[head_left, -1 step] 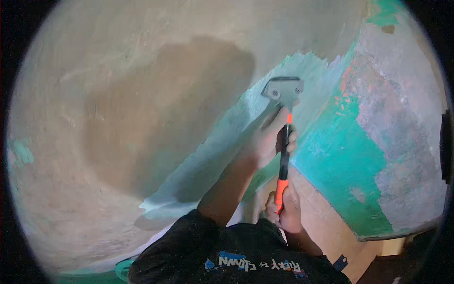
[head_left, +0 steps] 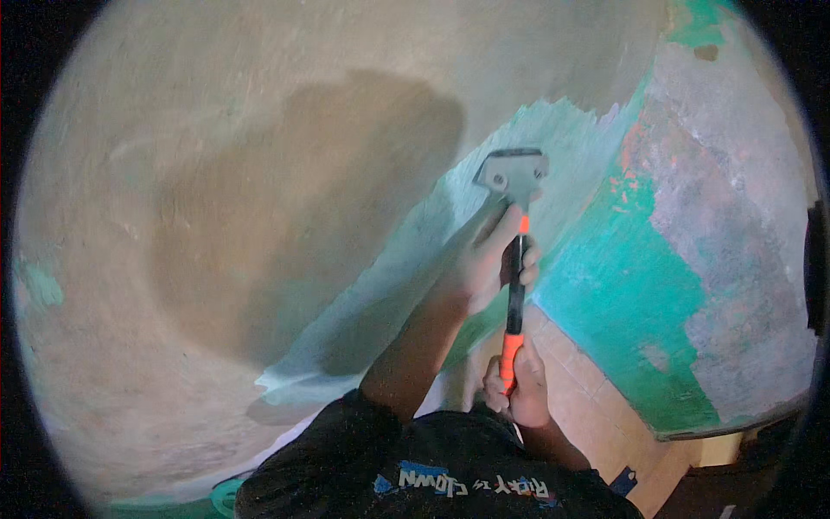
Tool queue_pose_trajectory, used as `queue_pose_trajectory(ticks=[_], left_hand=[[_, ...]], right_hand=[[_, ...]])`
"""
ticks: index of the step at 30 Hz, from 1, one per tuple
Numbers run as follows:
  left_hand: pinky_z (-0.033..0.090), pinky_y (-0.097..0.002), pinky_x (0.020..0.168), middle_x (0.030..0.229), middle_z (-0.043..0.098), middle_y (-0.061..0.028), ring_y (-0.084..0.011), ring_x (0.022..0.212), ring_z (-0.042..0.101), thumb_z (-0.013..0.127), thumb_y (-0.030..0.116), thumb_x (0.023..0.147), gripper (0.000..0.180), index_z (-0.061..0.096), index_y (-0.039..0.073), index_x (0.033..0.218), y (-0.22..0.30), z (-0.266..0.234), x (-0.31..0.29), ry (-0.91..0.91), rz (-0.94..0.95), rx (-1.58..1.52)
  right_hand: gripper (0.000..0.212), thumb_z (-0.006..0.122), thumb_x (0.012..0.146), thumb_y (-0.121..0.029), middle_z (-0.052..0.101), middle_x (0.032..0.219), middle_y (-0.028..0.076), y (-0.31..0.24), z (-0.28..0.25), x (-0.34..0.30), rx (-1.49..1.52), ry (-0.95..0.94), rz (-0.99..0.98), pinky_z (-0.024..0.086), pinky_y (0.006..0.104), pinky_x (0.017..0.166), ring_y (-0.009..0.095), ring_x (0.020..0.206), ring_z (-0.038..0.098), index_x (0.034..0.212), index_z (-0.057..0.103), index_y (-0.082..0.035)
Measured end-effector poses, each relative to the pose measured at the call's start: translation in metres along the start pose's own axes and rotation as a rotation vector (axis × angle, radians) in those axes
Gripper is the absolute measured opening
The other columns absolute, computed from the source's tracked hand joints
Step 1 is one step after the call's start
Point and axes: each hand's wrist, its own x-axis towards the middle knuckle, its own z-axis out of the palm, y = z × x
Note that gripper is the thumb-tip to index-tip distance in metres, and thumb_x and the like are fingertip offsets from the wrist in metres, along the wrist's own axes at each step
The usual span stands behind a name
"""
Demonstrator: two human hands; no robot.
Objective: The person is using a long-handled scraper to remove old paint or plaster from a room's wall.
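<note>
A long-handled scraper (head_left: 517, 277) with a wide grey metal head and a black and orange handle stands nearly upright in front of me. Its blade lies on or close to a pale green painted patch of the wall (head_left: 571, 143). My left hand (head_left: 491, 255) is wrapped round the upper handle, just below the head, partly blurred. Lower down, my right hand (head_left: 526, 391) grips the orange end. Brownish, stripped-looking wall surface (head_left: 216, 121) borders the jagged edge of the pale green patch.
At the right, an adjoining wall carries bright green paint (head_left: 640, 285) beside a rough greyish area (head_left: 748, 251). A tiled floor (head_left: 592, 372) shows below. A dark object (head_left: 815, 268) sits at the far right rim. My shadow (head_left: 311, 208) falls across the left wall.
The scraper head has shifted slightly down and left along the pale green patch, and both my hands have moved a little with it. Their grip stays the same.
</note>
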Motion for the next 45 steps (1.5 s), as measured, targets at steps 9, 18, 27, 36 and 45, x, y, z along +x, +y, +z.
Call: queue_pose_trajectory(ticks=[9,18,27,36,45], left_hand=[[0.045,-0.0303,0.061,0.075,0.053,-0.0034,-0.0141,0.061,0.052,0.042,0.039,0.106,0.042,0.044,0.016,0.141,0.001,0.010,0.003,0.066,0.036,0.001],[0.047,-0.0304,0.060,0.074,0.054,-0.0029,-0.0140,0.061,0.054,0.044,0.039,0.106,0.041,0.045,0.016,0.140,0.006,0.013,0.013,0.050,0.058,0.033],[0.047,-0.0328,0.062,0.076,0.055,-0.0035,-0.0146,0.062,0.054,0.045,0.040,0.105,0.041,0.046,0.016,0.139,0.008,0.014,0.024,0.020,0.056,0.056],[0.046,-0.0325,0.060,0.075,0.054,-0.0034,-0.0146,0.060,0.053,0.045,0.039,0.106,0.039,0.047,0.016,0.137,0.007,0.013,0.028,0.051,0.024,0.033],[0.046,-0.0327,0.059,0.074,0.054,-0.0035,-0.0147,0.059,0.053,0.045,0.039,0.106,0.040,0.046,0.014,0.137,0.004,0.014,0.033,0.050,0.031,0.035]], right_hand=[[0.069,0.039,0.106,-0.045,0.043,0.061,0.003,-0.007,-0.008,0.000,-0.013,-0.008,0.025,0.036,0.0258,0.041,0.011,0.044,0.041,0.159,0.006,-0.018],[0.066,0.039,0.106,-0.043,0.044,0.063,0.005,-0.014,-0.011,0.005,0.069,0.002,0.038,0.034,0.0267,0.040,0.012,0.044,0.039,0.160,0.006,-0.023],[0.065,0.039,0.107,-0.042,0.044,0.062,0.003,-0.029,0.003,0.007,0.111,0.037,0.025,0.032,0.0246,0.040,0.011,0.043,0.037,0.160,0.007,-0.023],[0.066,0.039,0.106,-0.045,0.043,0.062,0.002,-0.029,0.004,0.011,0.077,0.050,0.003,0.031,0.0239,0.039,0.010,0.042,0.036,0.160,0.009,-0.022],[0.065,0.039,0.106,-0.047,0.041,0.060,0.001,-0.034,0.001,0.010,0.064,0.071,-0.004,0.029,0.0229,0.039,0.009,0.042,0.035,0.159,0.011,-0.022]])
